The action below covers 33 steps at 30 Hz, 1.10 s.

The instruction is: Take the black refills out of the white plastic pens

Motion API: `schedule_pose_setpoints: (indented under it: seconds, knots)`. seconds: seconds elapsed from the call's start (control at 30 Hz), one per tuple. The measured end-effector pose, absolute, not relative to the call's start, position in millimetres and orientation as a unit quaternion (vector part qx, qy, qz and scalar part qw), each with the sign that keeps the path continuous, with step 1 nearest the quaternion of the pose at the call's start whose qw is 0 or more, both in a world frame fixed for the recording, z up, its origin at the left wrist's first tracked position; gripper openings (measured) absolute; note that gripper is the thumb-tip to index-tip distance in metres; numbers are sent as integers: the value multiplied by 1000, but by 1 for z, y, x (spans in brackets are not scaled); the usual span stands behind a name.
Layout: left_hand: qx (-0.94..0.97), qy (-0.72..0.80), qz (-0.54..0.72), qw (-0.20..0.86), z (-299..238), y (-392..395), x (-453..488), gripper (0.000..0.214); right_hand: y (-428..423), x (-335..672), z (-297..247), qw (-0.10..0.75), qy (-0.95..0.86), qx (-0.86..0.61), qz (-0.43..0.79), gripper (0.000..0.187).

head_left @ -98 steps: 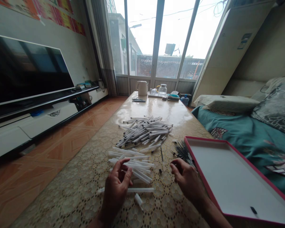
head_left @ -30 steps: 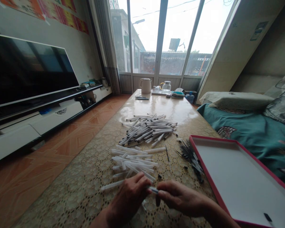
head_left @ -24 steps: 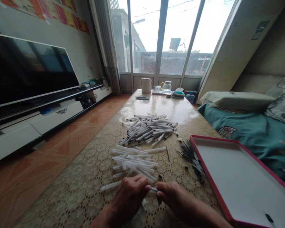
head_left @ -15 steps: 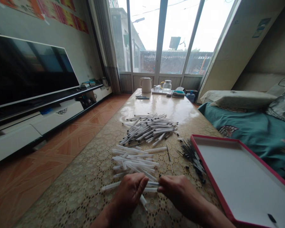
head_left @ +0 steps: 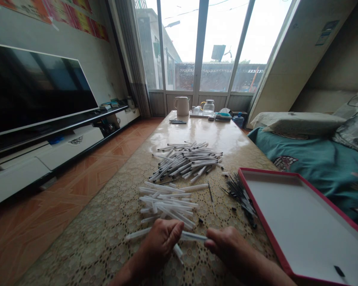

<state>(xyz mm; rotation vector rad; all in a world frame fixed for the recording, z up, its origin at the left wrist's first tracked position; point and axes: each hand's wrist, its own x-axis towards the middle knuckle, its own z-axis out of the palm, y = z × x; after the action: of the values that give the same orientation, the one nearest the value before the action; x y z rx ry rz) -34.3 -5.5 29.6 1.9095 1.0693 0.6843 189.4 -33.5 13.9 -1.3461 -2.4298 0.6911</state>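
My left hand point(head_left: 160, 245) and my right hand point(head_left: 226, 247) are at the near end of the table, both closed on one white pen barrel point(head_left: 193, 236) that spans the gap between them. Just beyond my hands lies a loose heap of white pen barrels point(head_left: 165, 202). Farther up the table is a larger pile of pens with dark tips point(head_left: 186, 161). A bundle of thin black refills point(head_left: 240, 194) lies to the right, beside the tray. One small white piece point(head_left: 178, 252) rests on the cloth under my left hand.
A red-rimmed white tray point(head_left: 264, 226) overhangs the table's right edge, with one small black piece point(head_left: 339, 271) inside. A white jug point(head_left: 182, 106), glass teapot point(head_left: 208, 107) and remote sit at the far end. TV stand left, teal bed right.
My hands came in from hovering open over the barrels, closed together on one barrel, and have since drawn slightly apart, so more of the barrel shows between them.
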Motion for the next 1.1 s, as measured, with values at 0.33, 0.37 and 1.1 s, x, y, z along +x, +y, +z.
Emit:
schedule_pose_setpoints:
  seconds: [0.33, 0.37, 1.1]
  knots:
    - [721, 444, 285, 450, 27, -5, -34, 45, -35, 189, 23, 185, -853, -461, 162, 35]
    - [750, 435, 286, 407, 29, -6, -34, 43, -34, 189, 26, 188, -834, -465, 230, 36]
    - [855, 368, 232, 282, 24, -9, -32, 38, -43, 178, 18, 193, -742, -425, 482, 45]
